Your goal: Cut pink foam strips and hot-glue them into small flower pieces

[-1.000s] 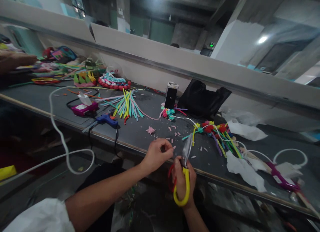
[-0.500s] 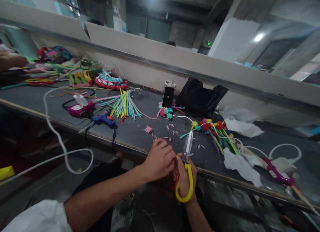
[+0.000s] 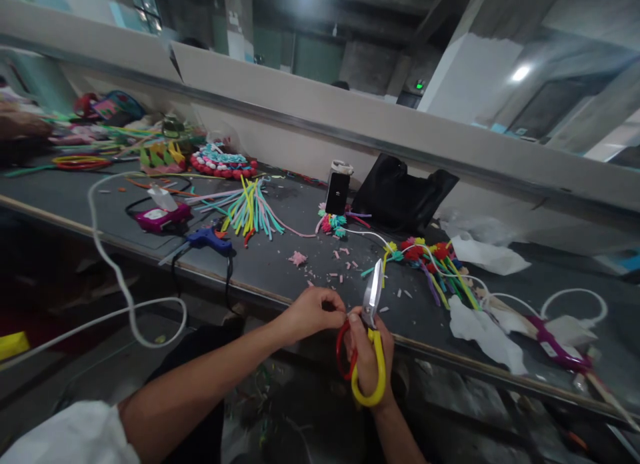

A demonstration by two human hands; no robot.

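Note:
My right hand [image 3: 373, 357] is wrapped round a pair of scissors [image 3: 374, 297] with one yellow and one red handle loop. The blades point up and away over the table edge. Beside it, my left hand [image 3: 317, 311] is pinched, thumb and fingers pressed together close to the right fingertips. Whatever lies in that pinch is too small to make out. Beyond the hands lie a pink fuzzy flower-like piece [image 3: 298, 258] and several short pink offcuts [image 3: 341, 264]. Colourful pipe cleaners [image 3: 255, 211] lie fanned out farther left.
A blue glue gun [image 3: 209, 239] and a purple power block [image 3: 163, 217] lie left. A phone [image 3: 338, 193] stands upright before a black bag [image 3: 403, 194]. Red and yellow fuzzy flowers [image 3: 420, 251], white paper [image 3: 485, 334] and a white cable [image 3: 117, 271] spread around. Another person's hand [image 3: 23, 124] is far left.
My left hand has turned from closed knuckles to a raised pinch, slightly lower and left. More of the red scissor loop shows. The scissors have tilted slightly.

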